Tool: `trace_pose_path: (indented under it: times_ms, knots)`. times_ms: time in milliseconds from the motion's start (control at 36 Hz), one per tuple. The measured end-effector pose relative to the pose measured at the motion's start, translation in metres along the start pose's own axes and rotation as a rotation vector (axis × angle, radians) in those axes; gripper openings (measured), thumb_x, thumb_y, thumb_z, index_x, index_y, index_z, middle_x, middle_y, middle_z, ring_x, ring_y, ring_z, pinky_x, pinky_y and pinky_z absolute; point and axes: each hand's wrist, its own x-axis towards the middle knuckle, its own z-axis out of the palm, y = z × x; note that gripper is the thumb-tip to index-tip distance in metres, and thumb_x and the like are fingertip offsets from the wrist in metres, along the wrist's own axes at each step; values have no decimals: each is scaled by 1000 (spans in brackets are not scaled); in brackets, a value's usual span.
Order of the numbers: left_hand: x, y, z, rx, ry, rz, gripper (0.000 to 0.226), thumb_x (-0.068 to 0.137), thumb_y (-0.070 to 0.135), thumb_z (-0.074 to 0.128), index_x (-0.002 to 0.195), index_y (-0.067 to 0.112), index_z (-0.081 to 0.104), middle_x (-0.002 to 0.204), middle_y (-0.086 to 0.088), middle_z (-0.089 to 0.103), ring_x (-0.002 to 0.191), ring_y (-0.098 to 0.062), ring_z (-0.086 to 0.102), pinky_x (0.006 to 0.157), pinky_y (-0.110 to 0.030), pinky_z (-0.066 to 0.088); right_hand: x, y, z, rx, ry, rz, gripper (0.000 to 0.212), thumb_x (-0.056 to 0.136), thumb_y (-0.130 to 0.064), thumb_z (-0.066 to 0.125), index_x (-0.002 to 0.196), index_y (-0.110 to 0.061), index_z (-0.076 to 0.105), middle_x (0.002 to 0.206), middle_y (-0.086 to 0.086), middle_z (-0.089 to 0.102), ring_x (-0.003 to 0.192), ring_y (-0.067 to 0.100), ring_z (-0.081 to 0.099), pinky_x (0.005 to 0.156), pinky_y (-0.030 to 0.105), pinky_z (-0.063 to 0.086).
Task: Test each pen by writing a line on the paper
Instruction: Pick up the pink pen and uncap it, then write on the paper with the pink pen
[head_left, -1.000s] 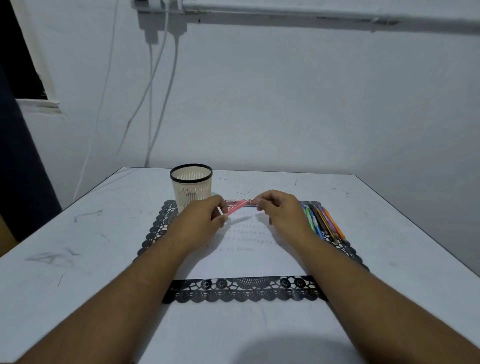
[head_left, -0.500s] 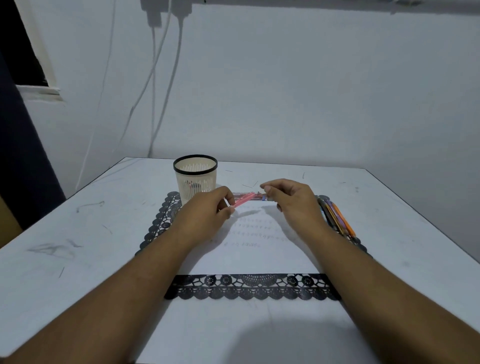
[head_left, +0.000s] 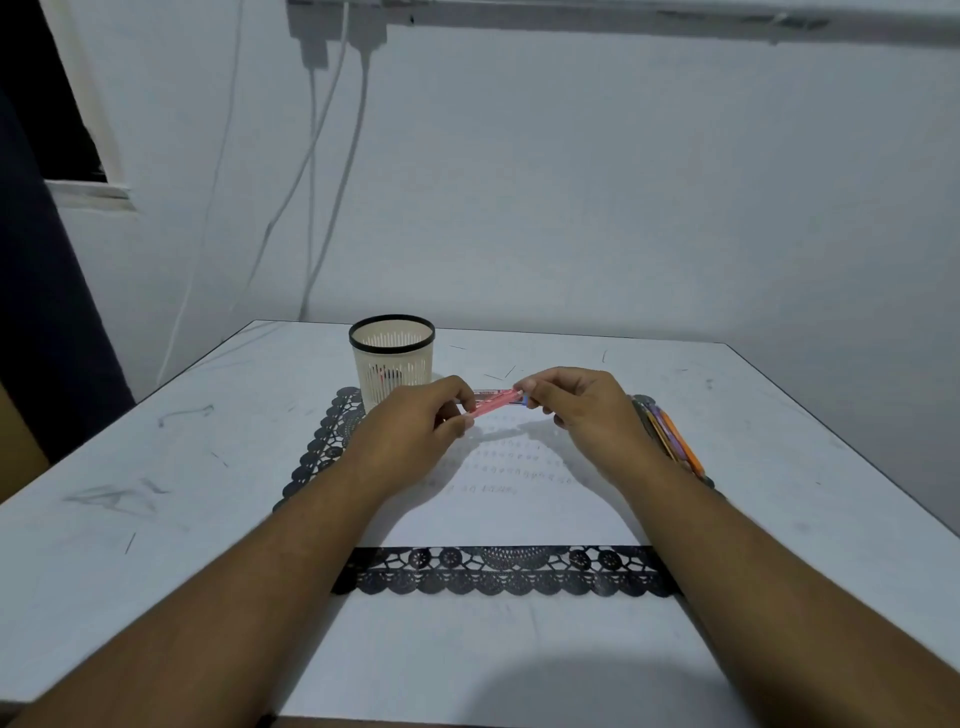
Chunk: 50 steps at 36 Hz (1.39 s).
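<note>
Both hands have stayed almost in the same place as in the earlier frames, and the pink pen is still held between them; only the camera view has shifted a little, and the pen lies now slightly flatter than before.

On the white table lies a black lace mat, and on it a white paper with faint written lines. A cream basket with a black rim stands at the far left corner of the mat. A row of coloured pens lies at the right edge of the mat, partly hidden by the right wrist.

The left hand pinches the lower end of the pink pen with curled fingers. The right hand pinches the upper end, where a small blue part shows. The pen is in the air above the far edge of the paper, with its long axis from left to right, rising slightly to the right.
</note>
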Motion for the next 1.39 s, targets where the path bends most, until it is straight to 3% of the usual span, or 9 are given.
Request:
trace_pose_path:
  times_ms: [278,444,583,639,750,861,1056,1278,1389]
  knots:
    - [-2,3,2,-58,21,27,7,99,28,67,105,30,66,82,13,71,76,-6,64,69,-30,50,-5,-1,6,39,-23,11,12,95,-29,74,94,-21,83,83,-3,75,75,5,59,72,28,44]
    - [-3,13,12,-374,55,-26,13,94,16,73,100,26,68,82,4,72,74,-13,68,57,-25,52,-11,-6,24,219,-75,64,10,97,-14,70,100,-17,79,94,-1,77,85,13,62,68,27,47]
    - [-3,14,15,-486,-12,-87,13,93,7,72,100,17,73,86,-6,75,77,-20,71,58,-28,56,-10,-13,25,313,-9,10,16,109,-14,51,106,-13,66,102,5,79,96,22,73,88,36,56]
    - [-4,13,16,-495,-37,-102,6,95,11,72,96,16,75,84,-4,76,73,-15,71,59,-28,53,-11,-16,27,417,-22,9,19,111,-15,46,105,-12,64,93,5,75,94,25,71,93,40,56]
    - [-4,11,19,-407,-52,-62,16,92,26,76,77,23,77,74,2,74,73,-27,68,69,-44,53,-13,-25,33,793,-76,64,29,113,-25,37,96,-11,56,76,5,54,71,22,55,75,34,57]
    - [-4,13,22,-399,-53,-37,21,91,28,76,72,22,73,71,-5,70,74,-35,64,71,-48,52,-12,-25,32,989,-141,100,44,107,-46,35,79,-14,48,70,3,38,64,18,37,68,34,39]
    - [-4,16,18,-393,-100,5,9,93,18,74,87,23,79,74,12,73,68,0,60,67,-23,44,-9,-24,23,1080,-185,82,45,91,-51,44,66,-15,39,66,3,28,60,18,26,59,33,31]
    - [-5,16,16,-402,-61,-5,9,90,18,77,82,21,75,76,9,72,68,0,60,64,-14,43,-10,-24,22,1069,-203,54,43,90,-50,44,65,-15,38,64,2,27,62,18,23,60,33,30]
    - [-5,15,16,-409,-56,4,9,89,18,79,81,21,75,78,2,73,72,-4,61,68,-17,45,-10,-24,23,1064,-216,46,42,88,-49,45,64,-16,38,63,2,27,62,18,23,60,33,29]
